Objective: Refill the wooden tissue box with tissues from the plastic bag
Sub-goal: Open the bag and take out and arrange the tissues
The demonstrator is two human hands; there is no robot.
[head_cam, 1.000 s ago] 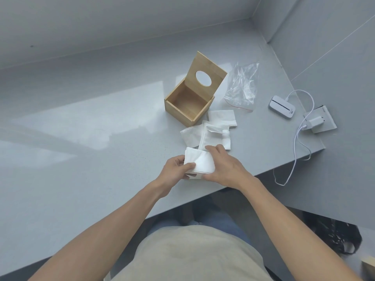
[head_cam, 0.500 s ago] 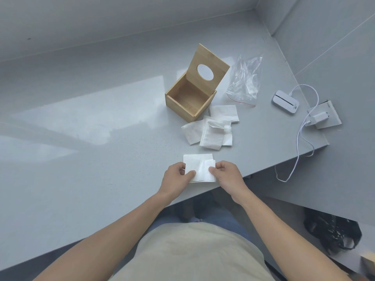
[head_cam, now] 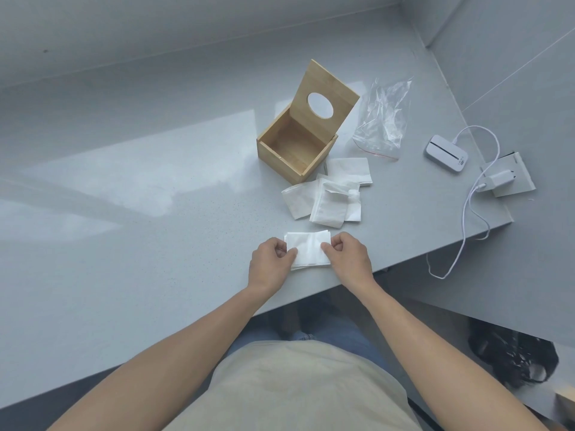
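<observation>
The wooden tissue box stands empty on the grey table, its lid with an oval hole tilted up and back. A clear plastic bag lies flat to its right. Several folded white tissues lie loose in front of the box. Near the table's front edge a folded white tissue lies flat. My left hand pinches its left edge and my right hand pinches its right edge.
A small white device with a white cable sits at the right, plugged into a charger on a socket plate. The table's front edge runs diagonally just behind my hands. A dark bag lies on the floor.
The tissue was held up off the table between both hands; now it lies flat near the front edge, with my hands spread to its two sides.
</observation>
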